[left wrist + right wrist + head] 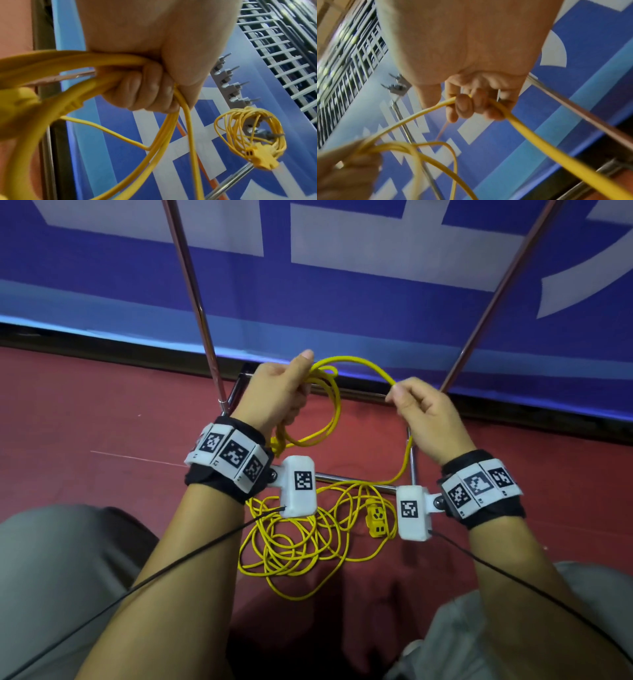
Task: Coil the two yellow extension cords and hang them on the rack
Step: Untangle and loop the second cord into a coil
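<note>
The left hand (274, 392) is gripping a few finished loops of the yellow extension cord (330, 405) in a closed fist, the loops hanging below it. The right hand (424, 419) is pinching the same cord between thumb and curled fingers, holding up the arch of cord that is spanning the gap between the two hands. From the right hand the cord is running down to the loose tangle (294, 539) lying on the red floor (102, 412) beneath both wrists, its socket end (375, 518) just below the right wrist.

In the left wrist view, another coiled cord (248, 132) is already hanging on a rack peg (274, 134) beyond the left hand, so this looks like the second cord's coiling, early on. Next, the right hand probably needs to bring its arch across into the left fist, then slide down for more slack.

Only blocky white shapes on the blue banner (342, 302) are showing, nothing readable; the wrist bands (227, 455) are carrying black-and-white square markers.
</note>
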A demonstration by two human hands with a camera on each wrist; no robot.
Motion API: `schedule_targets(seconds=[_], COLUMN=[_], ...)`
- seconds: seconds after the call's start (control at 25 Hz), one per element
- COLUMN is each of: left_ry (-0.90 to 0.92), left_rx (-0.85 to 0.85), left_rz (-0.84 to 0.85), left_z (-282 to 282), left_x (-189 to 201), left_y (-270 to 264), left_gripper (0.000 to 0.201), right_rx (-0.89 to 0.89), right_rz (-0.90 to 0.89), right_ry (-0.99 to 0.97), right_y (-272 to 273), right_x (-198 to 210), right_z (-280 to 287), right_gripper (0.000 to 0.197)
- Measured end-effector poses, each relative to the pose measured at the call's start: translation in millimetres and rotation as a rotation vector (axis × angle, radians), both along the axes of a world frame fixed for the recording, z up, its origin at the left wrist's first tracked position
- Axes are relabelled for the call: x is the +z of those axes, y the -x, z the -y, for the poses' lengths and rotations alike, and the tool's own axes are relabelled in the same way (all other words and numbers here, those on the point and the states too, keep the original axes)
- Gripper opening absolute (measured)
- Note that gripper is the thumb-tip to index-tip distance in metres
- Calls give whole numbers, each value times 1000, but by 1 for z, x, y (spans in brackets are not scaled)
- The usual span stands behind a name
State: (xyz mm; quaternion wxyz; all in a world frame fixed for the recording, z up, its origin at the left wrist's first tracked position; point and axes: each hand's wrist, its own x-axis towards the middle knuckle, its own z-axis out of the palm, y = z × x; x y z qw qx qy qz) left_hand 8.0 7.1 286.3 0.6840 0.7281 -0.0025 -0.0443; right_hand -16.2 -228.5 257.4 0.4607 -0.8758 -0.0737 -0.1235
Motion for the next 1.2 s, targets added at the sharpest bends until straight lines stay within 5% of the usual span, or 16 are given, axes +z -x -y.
schedule_targets(seconds=[0.36, 0.64, 0.8, 0.92, 1.04, 1.2], left_ry=[-135, -110, -84, -198, -78, -172], left_rx=[-197, -150, -104, 45, 87, -134], left_rz=[-16, 48, -53, 40, -2, -124], left_z=[22, 31, 41, 28, 11, 6], left_x=[0, -7, -8, -9, -6, -7], left_y=[14, 11, 16, 10, 2, 4], left_gripper=[48, 47, 57, 64, 59, 55], right_rx=[-14, 110, -34, 0, 167, 49], right_rz=[80, 72, 101, -143, -340, -37], right_ry=[131, 114, 217, 484, 98, -36], right_y=[5, 8, 9, 6, 2, 0], right_x=[13, 17, 13, 11, 4, 10], right_z=[-39, -47, -51, -32, -14, -8], right_gripper=[27, 26, 49, 74, 64, 30])
